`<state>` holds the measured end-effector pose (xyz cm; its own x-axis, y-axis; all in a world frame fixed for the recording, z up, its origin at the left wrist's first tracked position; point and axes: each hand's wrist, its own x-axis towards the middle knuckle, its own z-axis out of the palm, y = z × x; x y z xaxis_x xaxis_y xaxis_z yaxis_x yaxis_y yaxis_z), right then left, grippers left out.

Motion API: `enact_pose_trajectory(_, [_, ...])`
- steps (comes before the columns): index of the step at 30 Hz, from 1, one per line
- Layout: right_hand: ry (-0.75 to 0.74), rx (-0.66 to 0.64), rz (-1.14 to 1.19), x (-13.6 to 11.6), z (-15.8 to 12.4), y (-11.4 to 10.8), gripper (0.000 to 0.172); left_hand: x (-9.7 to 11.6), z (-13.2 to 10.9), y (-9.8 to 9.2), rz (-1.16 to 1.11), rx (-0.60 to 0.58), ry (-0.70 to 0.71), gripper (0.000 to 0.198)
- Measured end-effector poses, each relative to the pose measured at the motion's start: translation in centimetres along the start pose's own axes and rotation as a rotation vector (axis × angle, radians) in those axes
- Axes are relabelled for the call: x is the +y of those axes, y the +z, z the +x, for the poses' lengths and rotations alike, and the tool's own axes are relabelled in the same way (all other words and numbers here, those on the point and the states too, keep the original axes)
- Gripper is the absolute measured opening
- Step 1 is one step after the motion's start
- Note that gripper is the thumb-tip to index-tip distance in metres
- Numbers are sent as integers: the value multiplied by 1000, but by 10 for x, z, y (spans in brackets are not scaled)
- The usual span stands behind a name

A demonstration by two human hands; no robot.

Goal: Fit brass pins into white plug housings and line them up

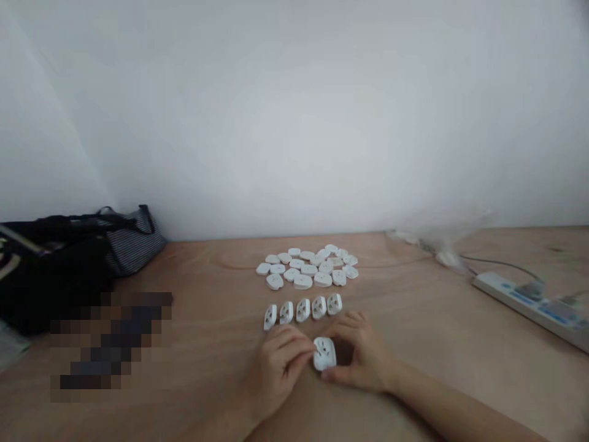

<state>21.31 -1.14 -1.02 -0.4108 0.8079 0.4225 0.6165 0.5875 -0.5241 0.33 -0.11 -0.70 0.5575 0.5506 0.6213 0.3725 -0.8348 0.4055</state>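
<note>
1. In the head view, a white plastic piece (pixel 324 354) is held between the two hands at the near part of the desk (pixel 442 325).
2. By the right hand (pixel 363 353) the piece is clasped, the grip being spread across its upper and lower edges.
3. The grip of the left hand (pixel 285 359) is narrowed at the piece's left edge; whether anything is pinched there cannot be told.
4. Just beyond, five white pieces (pixel 302 310) are lined up, with a loose cluster (pixel 308 269) set behind them.

No text, label, brand, number or sign is legible.
</note>
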Motion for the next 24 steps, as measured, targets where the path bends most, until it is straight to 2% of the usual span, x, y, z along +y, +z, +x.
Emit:
enact_pose_trajectory(16, [-23,22,-8,-1,-1,1,42,0,0,3,-18,21,84,11])
enact_pose_trajectory(24, [-25,31,-2,-2,-1,0,42,1,0,3,-6,21,46,9])
